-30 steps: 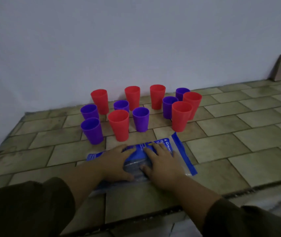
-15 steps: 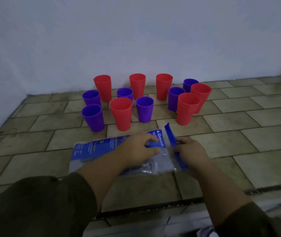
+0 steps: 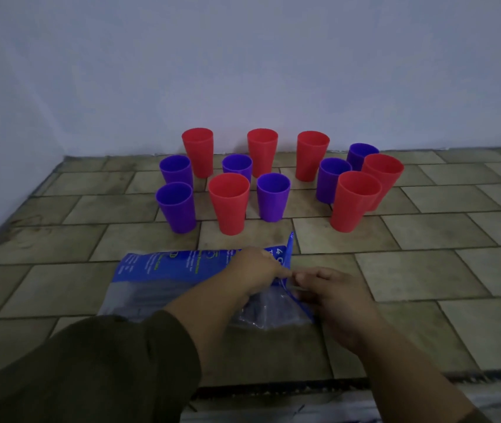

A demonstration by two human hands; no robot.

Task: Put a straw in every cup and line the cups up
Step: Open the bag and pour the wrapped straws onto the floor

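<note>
Plastic bag [image 3: 157,279] with a blue top lies flat on the worktop [image 3: 426,270], close to the near edge. Its near part is see-through, and dark thin things show inside, too blurry to name. The right end of the bag is lifted up, and a blue strip [image 3: 289,248] on it sticks up in the air.

Left hand [image 3: 255,270] has its fingers curled and pinches that right end of the bag. Right hand [image 3: 334,297] pinches the same end from the other side. The two hands are just beside each other. A dark green sleeve [image 3: 105,361] covers the left arm.

Twelve cups stand upright farther back, all apart from the bag. Six are red cups [image 3: 228,203] and six are purple cups [image 3: 273,196]. They stand mixed up in a loose bunch, not in a row. Three red ones stand at the far side, close to the wall [image 3: 243,56]. Two red ones and two purple ones crowd together on the right. No cup has anything sticking out of it.

The worktop has brownish tiles, and the wall behind is plain and pale
</note>
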